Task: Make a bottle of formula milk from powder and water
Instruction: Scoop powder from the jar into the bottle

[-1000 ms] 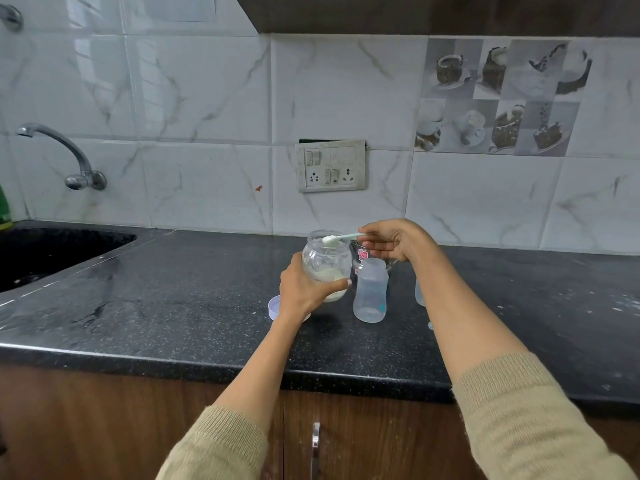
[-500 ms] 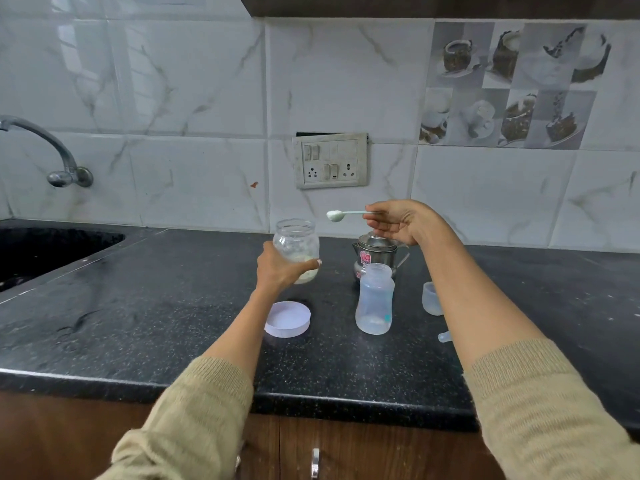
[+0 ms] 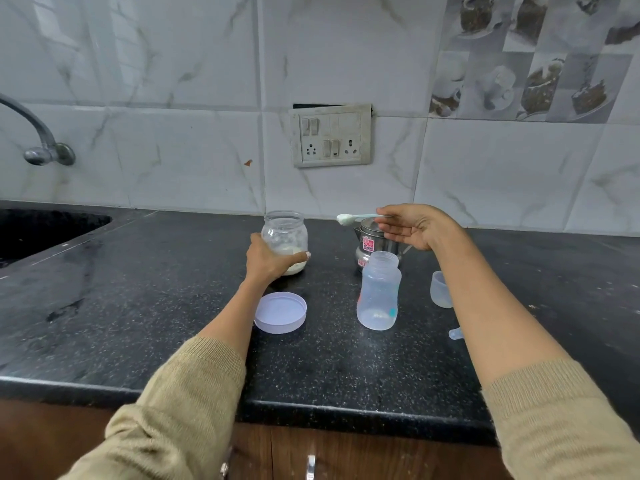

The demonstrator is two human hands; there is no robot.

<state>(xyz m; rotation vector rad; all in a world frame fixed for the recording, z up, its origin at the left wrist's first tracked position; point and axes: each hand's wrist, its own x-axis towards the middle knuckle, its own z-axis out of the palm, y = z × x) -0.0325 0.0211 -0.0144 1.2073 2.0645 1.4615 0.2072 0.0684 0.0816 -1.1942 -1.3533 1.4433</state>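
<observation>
My left hand (image 3: 268, 259) grips a clear glass jar (image 3: 284, 233) with pale powder at its bottom, standing on the black counter (image 3: 138, 306). My right hand (image 3: 417, 227) pinches the handle of a small pale scoop (image 3: 349, 218) heaped with white powder, held in the air between the jar and the open baby bottle (image 3: 378, 292). The bottle stands upright, nearly empty, below and right of the scoop. The jar's lilac lid (image 3: 280, 312) lies flat in front of the jar.
A small steel pot (image 3: 367, 244) with a red label stands behind the bottle. A clear cap (image 3: 440, 289) and a teat (image 3: 455, 333) lie right of the bottle, partly behind my forearm. The sink (image 3: 41, 230) and tap (image 3: 41, 140) are at far left; a switch panel (image 3: 330, 135) is on the wall.
The jar has gone down from the air onto the counter, left of the bottle. The scoop has come out of the jar, loaded, and moved right toward the bottle.
</observation>
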